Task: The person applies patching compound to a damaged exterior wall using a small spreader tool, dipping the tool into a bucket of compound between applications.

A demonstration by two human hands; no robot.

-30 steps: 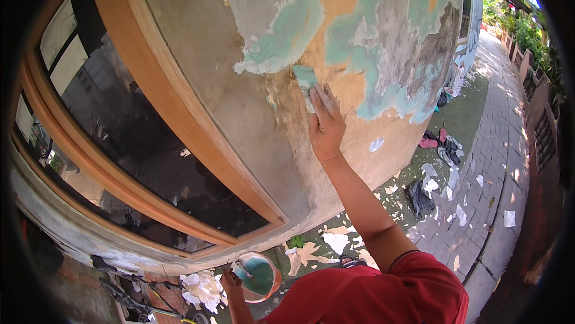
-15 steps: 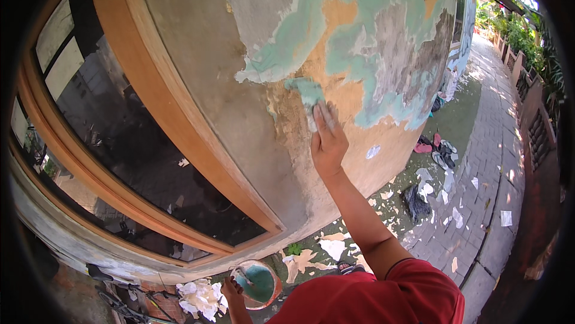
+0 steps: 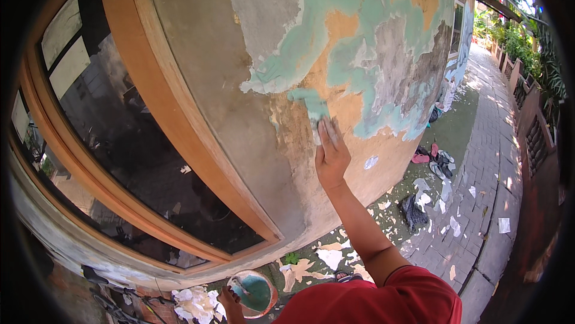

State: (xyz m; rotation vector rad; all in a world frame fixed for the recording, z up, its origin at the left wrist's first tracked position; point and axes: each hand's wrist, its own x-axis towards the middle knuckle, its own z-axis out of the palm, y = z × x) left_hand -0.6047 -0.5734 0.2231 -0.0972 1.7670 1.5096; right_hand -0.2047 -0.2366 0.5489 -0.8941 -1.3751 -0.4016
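Pressing flat fingers (image 3: 328,135) of the right hand (image 3: 331,155) on the wall (image 3: 251,42) risks smearing the green filler (image 3: 308,101), while the left hand (image 3: 230,300) gripping the bowl (image 3: 254,293) may tip it.

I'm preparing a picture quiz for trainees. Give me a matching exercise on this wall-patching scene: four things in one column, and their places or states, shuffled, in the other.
Things:
1. right hand
2. left hand
3. bowl of green paste
4. window frame

Places or states:
A. wooden, left of the plastered wall
B. down low, holding the bowl's rim
C. raised, pressing a tool flat on the wall
D. round, held near the ground

Pairs: 1-C, 2-B, 3-D, 4-A
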